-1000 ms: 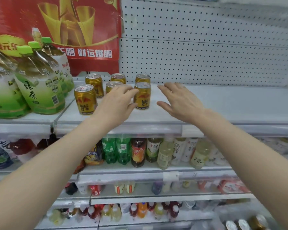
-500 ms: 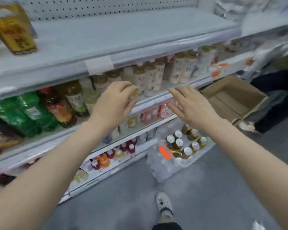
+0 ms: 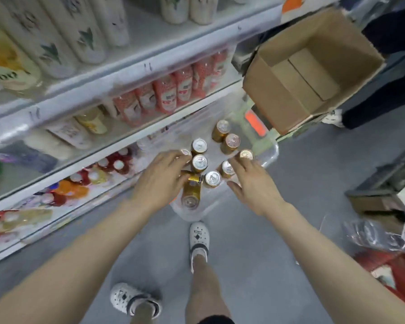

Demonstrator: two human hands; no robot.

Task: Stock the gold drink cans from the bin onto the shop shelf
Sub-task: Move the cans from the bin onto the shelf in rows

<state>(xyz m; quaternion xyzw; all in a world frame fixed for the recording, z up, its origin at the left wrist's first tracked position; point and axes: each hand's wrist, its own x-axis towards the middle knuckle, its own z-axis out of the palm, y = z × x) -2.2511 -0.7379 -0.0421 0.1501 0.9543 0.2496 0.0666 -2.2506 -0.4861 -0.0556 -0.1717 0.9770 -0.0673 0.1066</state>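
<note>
A clear plastic bin (image 3: 270, 152) sits on the grey floor beside the lowest shelves. Several gold drink cans (image 3: 200, 162) stand upright in it, and one gold can (image 3: 191, 191) lies on its side at the near end. My left hand (image 3: 160, 177) hovers over the bin's left side, fingers spread, fingertips close to the lying can and an upright one. My right hand (image 3: 250, 181) reaches in from the right, fingers apart, its fingertips at the tops of two cans. Neither hand holds anything. The upper shelf with the stocked cans is out of view.
Shop shelves (image 3: 136, 73) full of bottles run along the left. An open cardboard box (image 3: 313, 66) stands beyond the bin, with another person's leg (image 3: 384, 99) beside it. My feet in white clogs (image 3: 198, 237) stand just before the bin. Red packaging (image 3: 388, 260) lies at right.
My view has swung from the top shelf down to the floor. Both hands dropped from the shelf with the gold cans to just over the cans in the bin.
</note>
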